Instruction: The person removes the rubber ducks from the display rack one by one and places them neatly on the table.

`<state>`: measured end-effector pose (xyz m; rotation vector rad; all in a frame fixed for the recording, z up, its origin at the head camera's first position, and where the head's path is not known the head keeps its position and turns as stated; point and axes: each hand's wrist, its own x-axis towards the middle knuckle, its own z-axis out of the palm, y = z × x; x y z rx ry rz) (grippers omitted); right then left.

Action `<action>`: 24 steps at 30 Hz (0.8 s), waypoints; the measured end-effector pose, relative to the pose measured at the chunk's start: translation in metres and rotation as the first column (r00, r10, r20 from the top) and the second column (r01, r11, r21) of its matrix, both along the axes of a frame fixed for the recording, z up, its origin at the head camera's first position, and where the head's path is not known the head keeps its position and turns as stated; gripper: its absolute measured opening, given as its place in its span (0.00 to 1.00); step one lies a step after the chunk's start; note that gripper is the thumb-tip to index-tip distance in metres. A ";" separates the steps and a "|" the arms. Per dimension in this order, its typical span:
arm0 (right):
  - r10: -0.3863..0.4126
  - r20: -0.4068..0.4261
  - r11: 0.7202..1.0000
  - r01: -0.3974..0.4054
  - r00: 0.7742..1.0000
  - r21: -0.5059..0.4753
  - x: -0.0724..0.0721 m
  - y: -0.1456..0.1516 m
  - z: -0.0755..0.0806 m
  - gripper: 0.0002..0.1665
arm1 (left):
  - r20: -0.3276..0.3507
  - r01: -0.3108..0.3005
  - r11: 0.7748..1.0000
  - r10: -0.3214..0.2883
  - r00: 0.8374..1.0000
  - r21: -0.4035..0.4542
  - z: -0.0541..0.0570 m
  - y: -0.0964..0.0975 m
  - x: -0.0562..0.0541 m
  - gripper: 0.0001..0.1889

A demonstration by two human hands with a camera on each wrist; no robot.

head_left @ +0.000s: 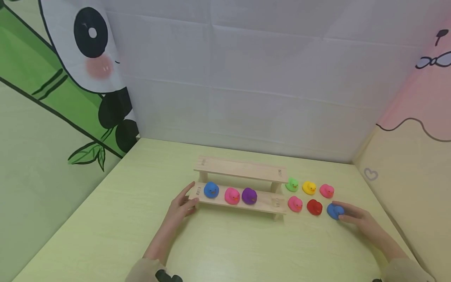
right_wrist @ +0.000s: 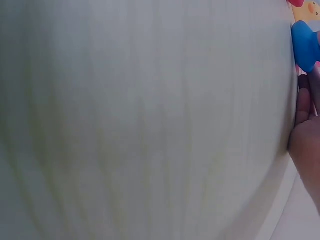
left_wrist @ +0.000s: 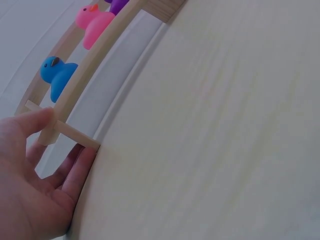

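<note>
A two-step wooden shelf [head_left: 225, 166] stands on the table with three rubber ducks on its lower step: a blue duck [head_left: 211, 190], a pink duck [head_left: 232, 196] and a purple duck [head_left: 249, 196]. My left hand [head_left: 179, 208] grips the lower step's left end; in the left wrist view its thumb [left_wrist: 37, 121] lies on the board and its other fingers are lower, by the support. Off the shelf's right side, my right hand [head_left: 363, 222] holds another blue rubber duck [head_left: 334, 211] between thumb and fingers. That duck [right_wrist: 305, 46] is only partly visible in the right wrist view.
Several ducks stand on the table right of the shelf: green [head_left: 292, 184], yellow [head_left: 309, 187] and pink [head_left: 327, 191] behind, pink [head_left: 295, 204] and red [head_left: 314, 207] in front. A white back sheet [head_left: 246, 98] and printed side panels [head_left: 415, 176] enclose the table.
</note>
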<state>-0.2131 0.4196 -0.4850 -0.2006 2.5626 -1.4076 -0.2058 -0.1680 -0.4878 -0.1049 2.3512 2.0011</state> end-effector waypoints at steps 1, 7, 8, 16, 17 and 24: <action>0.000 -0.002 1.000 0.000 1.000 0.009 0.000 0.000 0.000 0.33 | 0.000 0.001 1.000 -0.001 1.000 0.000 0.000 0.000 0.000 0.33; 0.006 -0.019 0.997 -0.004 1.000 0.077 -0.001 -0.003 0.004 0.36 | -0.003 0.001 1.000 -0.001 1.000 0.001 0.000 0.000 0.001 0.33; 0.008 -0.024 0.996 -0.006 1.000 0.089 -0.001 -0.003 0.004 0.36 | -0.003 0.000 1.000 0.000 1.000 0.002 0.001 0.000 0.001 0.33; 0.038 -0.071 0.988 -0.027 0.997 0.150 -0.001 -0.005 0.005 0.37 | 0.003 -0.012 1.000 0.012 1.000 0.003 0.000 0.000 0.002 0.33; 0.042 -0.072 0.989 -0.032 0.996 0.146 -0.001 -0.004 0.005 0.37 | 0.005 -0.015 1.000 0.015 1.000 0.005 0.000 0.000 0.002 0.33; 0.102 -0.078 0.983 -0.089 0.992 0.159 0.000 0.002 0.006 0.37 | 0.011 -0.014 1.000 0.014 1.000 0.011 0.001 0.001 0.003 0.33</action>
